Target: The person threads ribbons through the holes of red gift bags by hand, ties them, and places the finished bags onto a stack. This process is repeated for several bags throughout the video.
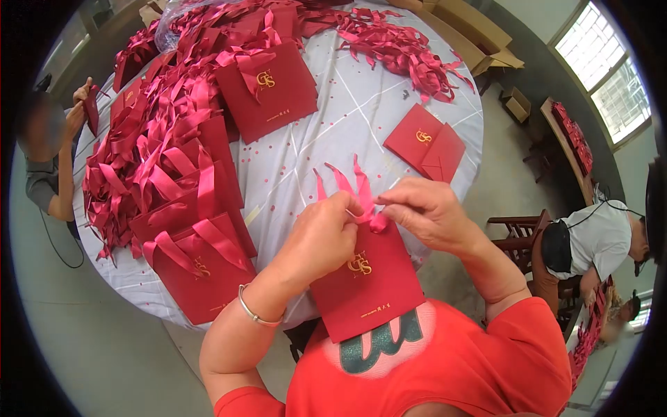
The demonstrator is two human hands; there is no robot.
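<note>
Your left hand (325, 238) and right hand (425, 210) pinched the ribbon (345, 182), likely soft and slippery, fingers clenched at its knot, atop the light, stiff-looking red bag (372, 288) against your chest.

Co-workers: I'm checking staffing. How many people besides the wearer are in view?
2. One person is at the table's left edge; another, in a white shirt, is at the right. More may be hidden at the lower right edge.
</note>
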